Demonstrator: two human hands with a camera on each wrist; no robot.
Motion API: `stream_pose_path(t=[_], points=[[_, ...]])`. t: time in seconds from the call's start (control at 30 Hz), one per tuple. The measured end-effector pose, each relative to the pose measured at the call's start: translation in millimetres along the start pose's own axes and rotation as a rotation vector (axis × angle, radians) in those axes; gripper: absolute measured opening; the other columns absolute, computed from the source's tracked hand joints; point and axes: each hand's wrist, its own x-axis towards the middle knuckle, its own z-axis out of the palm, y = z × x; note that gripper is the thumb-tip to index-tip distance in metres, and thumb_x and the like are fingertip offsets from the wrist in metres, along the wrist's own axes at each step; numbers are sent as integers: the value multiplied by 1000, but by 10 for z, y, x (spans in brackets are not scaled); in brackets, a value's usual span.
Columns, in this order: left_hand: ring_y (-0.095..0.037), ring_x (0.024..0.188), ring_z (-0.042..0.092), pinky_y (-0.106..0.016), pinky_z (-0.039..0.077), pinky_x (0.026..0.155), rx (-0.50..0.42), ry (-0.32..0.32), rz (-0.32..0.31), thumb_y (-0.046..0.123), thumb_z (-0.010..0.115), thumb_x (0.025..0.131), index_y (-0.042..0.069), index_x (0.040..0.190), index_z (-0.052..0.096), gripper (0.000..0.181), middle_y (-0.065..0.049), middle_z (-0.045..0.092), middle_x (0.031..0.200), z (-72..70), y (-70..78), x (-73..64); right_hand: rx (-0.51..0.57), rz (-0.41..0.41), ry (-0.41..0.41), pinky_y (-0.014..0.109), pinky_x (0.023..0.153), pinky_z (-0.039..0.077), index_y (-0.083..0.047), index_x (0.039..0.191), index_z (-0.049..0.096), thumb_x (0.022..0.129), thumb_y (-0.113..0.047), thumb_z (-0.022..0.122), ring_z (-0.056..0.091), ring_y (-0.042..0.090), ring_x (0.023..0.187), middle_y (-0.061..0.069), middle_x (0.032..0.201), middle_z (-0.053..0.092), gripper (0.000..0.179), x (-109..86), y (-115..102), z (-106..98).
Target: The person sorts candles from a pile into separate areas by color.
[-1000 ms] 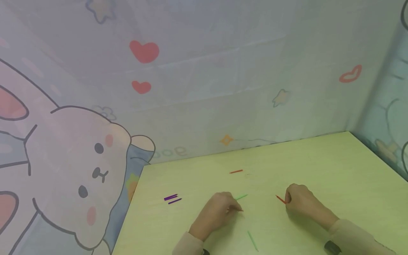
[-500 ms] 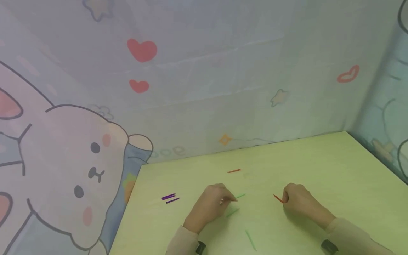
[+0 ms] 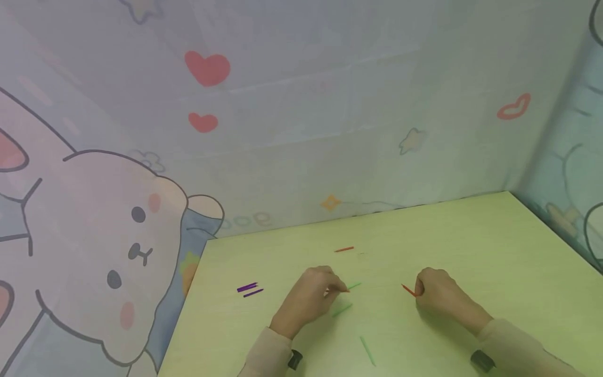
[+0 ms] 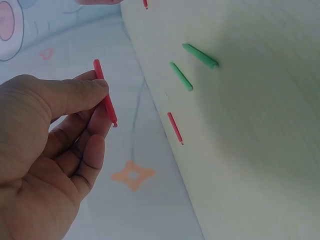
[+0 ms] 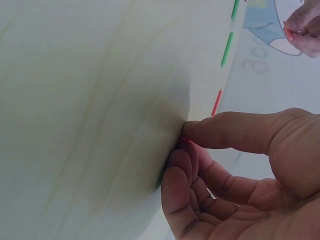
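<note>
Carefully, a person handles slim colored sticks with both bare hands over a pale green tabletop. The left hand pinches a first red stick between thumb and fingers, raised clear of the surface. To its right, the right hand grips a second red stick low over the tabletop, one end jutting toward the far edge; whether it touches the surface cannot be told. A third red stick lies near the far edge. One green stick lies just beyond the left fingertips, another green stick just below them, and a last green stick lies farther from the far edge than the others. Three purple sticks cluster toward the left edge. By all appearances, the step in hand is positioning the two held red sticks, neither yet released. The next move seems to call for a light, steady pinch from both hands, with the left fingers clear of the green pieces nearby.
</note>
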Motion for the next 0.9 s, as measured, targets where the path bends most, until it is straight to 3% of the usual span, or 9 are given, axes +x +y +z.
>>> stream_pose_path(t=[0.47, 0.9], points=[[-10, 91, 74, -22, 62, 85, -11, 57, -4, -1, 79, 101, 12, 103, 89, 17, 0, 80, 95, -162, -40, 39, 23, 0, -3, 34, 59, 51, -4, 80, 68, 77, 10, 62, 57, 22, 71, 7, 84, 66, 16, -59, -124, -89], [-10, 92, 72, -25, 62, 85, -17, 36, -52, -1, 81, 99, 11, 106, 89, 16, 1, 79, 95, -187, -129, 76, 22, 6, -5, 34, 61, 50, -3, 82, 67, 79, 13, 62, 55, 21, 72, 4, 84, 65, 17, -58, -141, -90]])
